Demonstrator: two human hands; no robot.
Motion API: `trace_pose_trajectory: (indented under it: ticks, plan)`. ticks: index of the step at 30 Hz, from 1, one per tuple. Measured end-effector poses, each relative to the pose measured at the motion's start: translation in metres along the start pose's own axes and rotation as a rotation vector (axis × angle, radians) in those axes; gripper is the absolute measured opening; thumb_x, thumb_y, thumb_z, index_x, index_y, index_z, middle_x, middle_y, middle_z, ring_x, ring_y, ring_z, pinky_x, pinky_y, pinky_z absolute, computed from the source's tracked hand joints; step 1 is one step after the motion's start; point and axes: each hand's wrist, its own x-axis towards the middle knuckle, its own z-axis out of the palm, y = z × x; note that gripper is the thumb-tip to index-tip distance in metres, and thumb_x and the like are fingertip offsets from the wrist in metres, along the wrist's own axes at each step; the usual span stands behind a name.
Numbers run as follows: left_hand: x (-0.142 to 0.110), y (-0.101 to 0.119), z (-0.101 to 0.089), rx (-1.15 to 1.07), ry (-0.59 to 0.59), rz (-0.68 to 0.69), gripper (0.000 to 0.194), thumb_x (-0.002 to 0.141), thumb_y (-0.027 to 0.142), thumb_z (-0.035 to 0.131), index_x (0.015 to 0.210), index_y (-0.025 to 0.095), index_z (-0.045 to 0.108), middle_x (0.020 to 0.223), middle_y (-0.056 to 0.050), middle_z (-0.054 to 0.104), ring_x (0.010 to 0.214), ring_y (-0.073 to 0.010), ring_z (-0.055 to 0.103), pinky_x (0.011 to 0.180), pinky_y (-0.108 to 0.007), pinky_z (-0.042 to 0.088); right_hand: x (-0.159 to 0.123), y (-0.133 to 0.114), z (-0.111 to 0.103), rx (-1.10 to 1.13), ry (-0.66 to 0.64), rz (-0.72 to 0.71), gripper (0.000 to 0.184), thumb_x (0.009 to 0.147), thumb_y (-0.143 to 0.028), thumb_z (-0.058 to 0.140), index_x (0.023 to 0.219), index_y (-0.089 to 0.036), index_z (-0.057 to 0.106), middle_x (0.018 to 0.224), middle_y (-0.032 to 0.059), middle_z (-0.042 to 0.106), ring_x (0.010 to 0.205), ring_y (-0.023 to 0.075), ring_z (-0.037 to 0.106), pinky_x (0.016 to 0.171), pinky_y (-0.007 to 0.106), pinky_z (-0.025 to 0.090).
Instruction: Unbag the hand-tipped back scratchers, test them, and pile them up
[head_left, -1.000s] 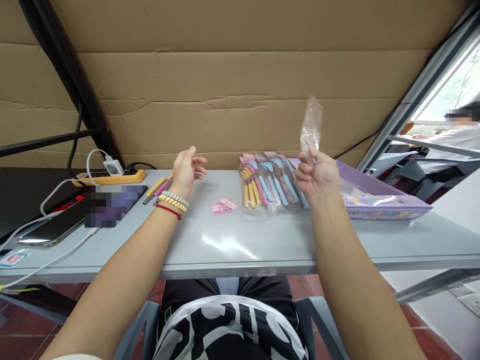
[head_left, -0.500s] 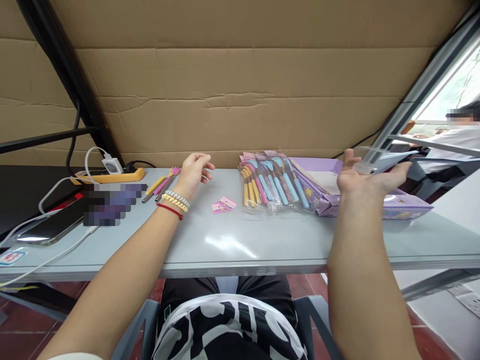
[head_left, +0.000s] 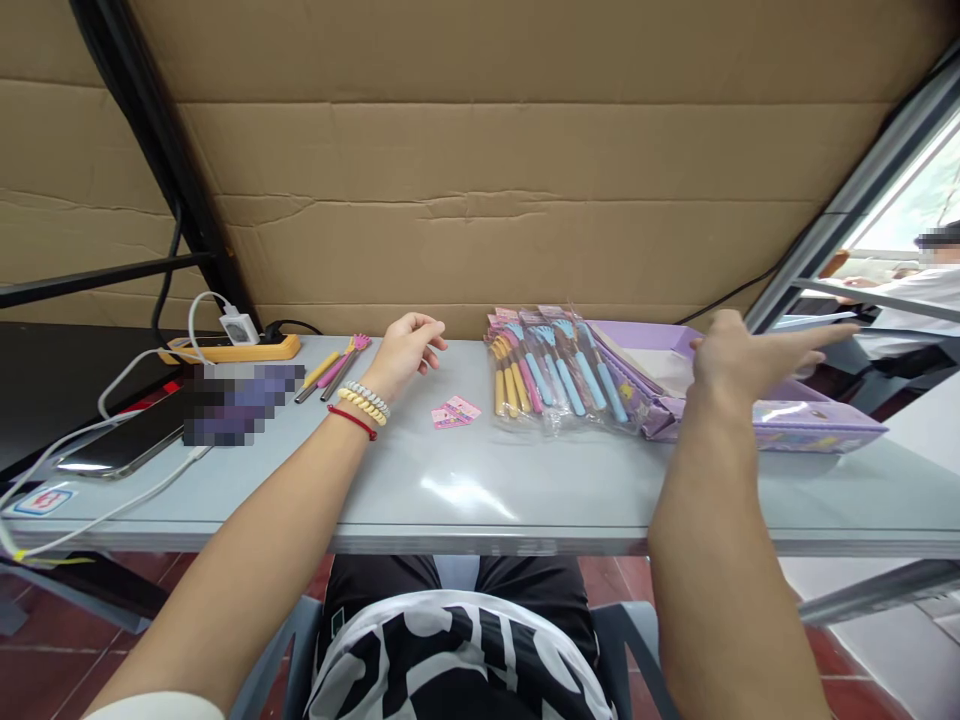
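Lying between left grip (head_left: 407, 352) and right grip (head_left: 750, 362), both released, pink cards (head_left: 456, 412) bear illegible print.

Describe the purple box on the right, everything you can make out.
The purple box looks like printed cardboard, lilac with a whitish area inside, colourfully patterned on its low front wall. It lies open on the grey table, just right of the bagged sticks. The right hand hides part of it; whether they touch is unclear.

Part of the purple box (head_left: 821, 432) is blocked from view by the right hand (head_left: 761, 358)! The print on the pink cards (head_left: 455, 412) can't be read, and a person (head_left: 937, 284) is cut off by the right edge.
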Motion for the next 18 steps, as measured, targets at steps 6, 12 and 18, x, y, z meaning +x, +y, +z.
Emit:
trace_pose_trajectory:
  ticks: [6,12,18]
  plan:
    - [0.001,-0.004,0.0,0.05,-0.031,0.022,0.016,0.075,0.031,0.059,0.079,0.018,0.051,0.07,0.0,0.061,0.047,-0.0086,0.053,0.043,-0.021,0.036,-0.034,-0.055,-0.021,0.377,0.006,-0.053,0.051,0.068,-0.014,0.051,0.119,-0.011,0.051,0.111,0.0161,0.06,0.093,0.0248,0.062,0.081,0.042,0.049]
    - [0.003,-0.01,-0.002,0.31,-0.023,0.128,0.015,0.077,0.034,0.055,0.079,0.02,0.051,0.072,-0.001,0.062,0.052,-0.0121,0.054,0.049,-0.025,0.038,-0.075,-0.073,0.001,0.318,-0.488,-0.415,0.025,0.074,-0.022,0.051,0.096,-0.016,0.062,0.087,0.0078,0.065,0.072,0.0183,0.058,0.072,0.034,0.047]
    - [0.007,-0.029,-0.005,0.923,-0.118,0.33,0.013,0.078,0.035,0.052,0.077,0.022,0.057,0.067,-0.002,0.065,0.064,-0.0192,0.057,0.061,-0.03,0.037,-0.082,-0.061,0.024,-0.104,-0.579,-0.375,0.037,0.076,-0.026,0.05,0.107,-0.01,0.064,0.108,0.0188,0.063,0.102,0.0297,0.055,0.087,0.04,0.042]
